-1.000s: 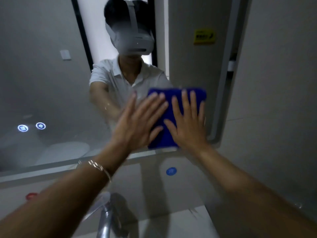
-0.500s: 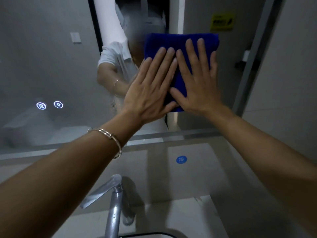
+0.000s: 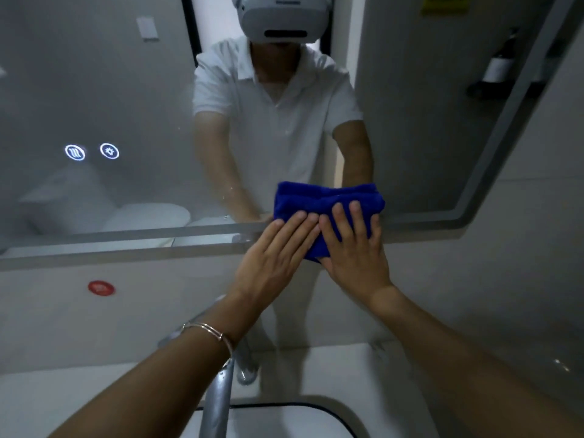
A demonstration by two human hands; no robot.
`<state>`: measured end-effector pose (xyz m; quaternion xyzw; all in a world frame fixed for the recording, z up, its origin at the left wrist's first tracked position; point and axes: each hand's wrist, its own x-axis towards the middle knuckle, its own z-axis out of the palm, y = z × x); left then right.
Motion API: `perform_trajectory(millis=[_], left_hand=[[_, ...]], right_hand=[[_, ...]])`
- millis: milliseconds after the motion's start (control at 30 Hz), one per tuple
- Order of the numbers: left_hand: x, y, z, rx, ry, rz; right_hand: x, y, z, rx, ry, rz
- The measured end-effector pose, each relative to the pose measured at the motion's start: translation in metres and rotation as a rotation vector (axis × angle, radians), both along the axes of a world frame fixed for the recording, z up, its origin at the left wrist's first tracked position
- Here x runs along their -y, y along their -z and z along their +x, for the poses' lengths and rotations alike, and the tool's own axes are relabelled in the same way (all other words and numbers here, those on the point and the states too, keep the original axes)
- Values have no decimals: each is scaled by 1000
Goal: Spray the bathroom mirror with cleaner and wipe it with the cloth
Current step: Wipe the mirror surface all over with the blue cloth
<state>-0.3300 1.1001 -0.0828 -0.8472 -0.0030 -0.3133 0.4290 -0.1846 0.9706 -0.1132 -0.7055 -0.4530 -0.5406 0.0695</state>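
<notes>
A folded blue cloth [image 3: 325, 202] lies flat against the lower edge of the bathroom mirror [image 3: 126, 105], right of centre. My left hand [image 3: 275, 251] presses on its lower left part with straight fingers. Beside it, my right hand [image 3: 354, 248] presses on the cloth's lower right part, fingers straight and spread. The two hands touch side by side. The glass left of the cloth looks hazy. No spray bottle is in view.
Two lit touch icons [image 3: 91, 151] glow on the mirror's left side. A chrome tap [image 3: 218, 396] stands below my left forearm, over the white basin [image 3: 316, 415]. A red round sticker [image 3: 101, 287] is on the wall below the mirror's frame [image 3: 126, 238].
Both hands have slid the cloth down the mirror from near the top to its bottom edge, after going up half a second earlier. The cloth now bunches at the frame.
</notes>
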Motion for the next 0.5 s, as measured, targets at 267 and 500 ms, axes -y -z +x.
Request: perform_trajectory(millis=[267, 500], left_hand=[[-26, -16, -25, 26, 43, -11], [-83, -18, -90, 127, 3, -115]], right_hand=[[-29, -18, -35, -94, 7, 46], [-92, -27, -96, -88, -31, -29]])
